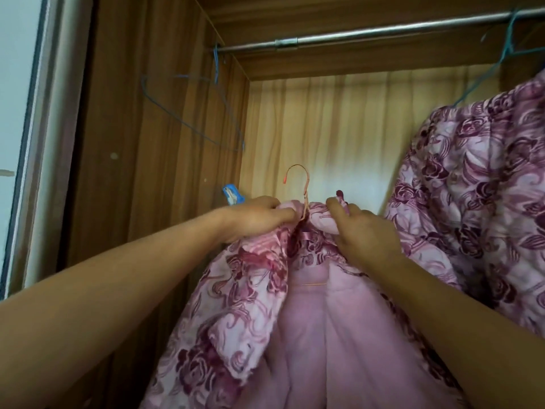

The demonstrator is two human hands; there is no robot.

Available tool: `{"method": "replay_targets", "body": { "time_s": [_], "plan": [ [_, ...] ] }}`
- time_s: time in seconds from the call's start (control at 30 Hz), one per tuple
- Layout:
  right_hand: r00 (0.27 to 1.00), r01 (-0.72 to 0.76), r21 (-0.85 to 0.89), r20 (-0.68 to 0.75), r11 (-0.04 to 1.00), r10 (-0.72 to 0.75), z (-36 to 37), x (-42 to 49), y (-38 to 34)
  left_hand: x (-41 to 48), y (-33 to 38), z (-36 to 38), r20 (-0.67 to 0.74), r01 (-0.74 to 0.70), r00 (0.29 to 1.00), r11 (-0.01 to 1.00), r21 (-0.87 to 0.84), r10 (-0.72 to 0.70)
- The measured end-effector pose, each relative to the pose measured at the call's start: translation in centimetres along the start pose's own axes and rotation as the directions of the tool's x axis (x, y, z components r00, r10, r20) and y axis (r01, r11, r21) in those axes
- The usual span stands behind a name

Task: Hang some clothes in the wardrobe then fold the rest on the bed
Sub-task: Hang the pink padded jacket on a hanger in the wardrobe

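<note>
While both hands grip its collar, the floral jacket (236, 305) sits low in the wardrobe opening, right in front of me. It is below the rail (354, 35) and not on it. The quilted pink-and-plum shell faces out and the front is open, so the plain pink lining shows down the middle.

The pink wire hanger (303, 187) is inside the jacket. Its hook sticks up out of the collar between my hands, free in the air and well under the rail. A short bit of its wire shows against the lining lower down.

Left hand (253, 216): fingers curled, clamping the collar fabric just left of the hanger neck. Right hand (365, 234): fingers curled, thumb and fingertips pinching the bunched collar just right of the neck. I can't tell if either hand touches the wire itself.

A blue peg (233, 196) sits just behind the left hand, partly hidden. I can't tell what it is clipped to.

A second floral garment (477, 187) with the same print hangs on the right from a teal hanger (507, 48) hooked on the rail. It is close to my right forearm.

An empty blue wire hanger (191, 113) hangs at the rail's left end against the wood side panel (162, 172). The back panel (324, 128) is lighter wood.
</note>
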State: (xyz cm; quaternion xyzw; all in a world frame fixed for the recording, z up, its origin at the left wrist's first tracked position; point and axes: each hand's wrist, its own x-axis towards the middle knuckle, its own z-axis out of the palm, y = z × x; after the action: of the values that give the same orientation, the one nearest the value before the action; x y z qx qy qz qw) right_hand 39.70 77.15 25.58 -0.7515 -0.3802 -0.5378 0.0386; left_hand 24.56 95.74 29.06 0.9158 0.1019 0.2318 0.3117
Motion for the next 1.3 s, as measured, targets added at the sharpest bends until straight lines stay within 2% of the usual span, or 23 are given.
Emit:
{"method": "replay_targets", "body": {
  "time_s": [0.07,0.1,0.13,0.2,0.23,0.27,0.33,0.37,0.43,0.53,0.63,0.7,0.77,0.87,0.97,1.2,1.3],
  "plan": [
    [0.999,-0.029,0.073,-0.028,0.997,0.031,-0.7,0.6,1.3,0.7,-1.6,-0.3,-0.193,-0.077,0.969,0.927,0.367,0.156],
    [0.998,-0.041,0.108,-0.038,0.993,0.045,-1.2,1.0,1.9,0.8,-2.3,-0.4,-0.215,-0.098,0.954,0.896,0.432,0.207],
    [0.997,-0.047,0.143,-0.050,0.989,0.054,-1.7,1.4,2.4,1.0,-2.8,-0.3,-0.190,-0.144,0.954,0.910,0.389,0.233],
    [0.996,-0.041,0.195,-0.064,0.980,0.055,-2.5,2.4,2.9,1.5,-3.2,0.3,-0.143,-0.259,0.949,0.952,0.163,0.282],
    [0.997,-0.040,0.219,-0.055,0.975,0.053,-2.9,2.8,2.9,1.8,-3.3,0.8,-0.194,-0.288,0.928,0.944,0.163,0.317],
    [0.998,-0.045,0.253,-0.036,0.967,0.056,-3.3,3.2,2.9,2.2,-3.3,1.3,-0.284,-0.290,0.892,0.927,0.240,0.352],
    [0.996,-0.081,0.378,-0.001,0.922,0.088,-4.1,3.9,2.6,3.1,-3.0,1.5,-0.452,-0.225,0.791,0.884,0.411,0.412],
    [0.994,-0.098,0.443,-0.002,0.891,0.110,-4.6,4.3,2.4,3.4,-2.6,1.1,-0.498,-0.193,0.759,0.875,0.444,0.420],
    [0.993,-0.077,0.493,-0.036,0.866,0.109,-5.9,5.2,2.5,4.6,-1.7,0.0,-0.552,-0.190,0.712,0.876,0.444,0.434],
    [0.995,-0.006,0.510,-0.078,0.860,0.054,-8.9,6.4,3.7,6.2,0.8,-3.0,-0.629,-0.274,0.608,0.872,0.406,0.484],
    [0.996,-0.004,0.426,-0.081,0.905,0.043,-12.2,8.1,6.5,7.7,3.4,-5.9,-0.705,-0.362,0.499,0.861,0.358,0.504],
    [0.997,-0.027,0.206,-0.069,0.978,0.042,-13.7,9.1,8.4,8.7,5.0,-6.9,-0.720,-0.436,0.465,0.841,0.319,0.514],
    [0.997,-0.057,-0.035,-0.056,0.998,0.055,-14.1,9.6,9.6,9.7,6.5,-6.9,-0.691,-0.495,0.493,0.824,0.276,0.528],
    [0.989,-0.128,-0.217,-0.094,0.968,0.110,-14.4,9.6,10.7,11.7,8.8,-5.6,-0.640,-0.501,0.554,0.827,0.254,0.532],
    [0.980,-0.181,-0.298,-0.130,0.937,0.148,-15.4,9.9,11.8,14.0,10.8,-3.8,-0.623,-0.480,0.586,0.841,0.249,0.519],
    [0.976,-0.217,-0.474,-0.087,0.854,0.200,-17.9,13.0,12.1,19.1,15.5,-2.0,-0.627,-0.416,0.658,0.895,0.160,0.417],
    [0.974,-0.223,-0.461,-0.074,0.859,0.213,-18.6,14.1,11.9,20.8,17.0,-1.8,-0.622,-0.429,0.684,0.900,0.079,0.381]
  ]
}}
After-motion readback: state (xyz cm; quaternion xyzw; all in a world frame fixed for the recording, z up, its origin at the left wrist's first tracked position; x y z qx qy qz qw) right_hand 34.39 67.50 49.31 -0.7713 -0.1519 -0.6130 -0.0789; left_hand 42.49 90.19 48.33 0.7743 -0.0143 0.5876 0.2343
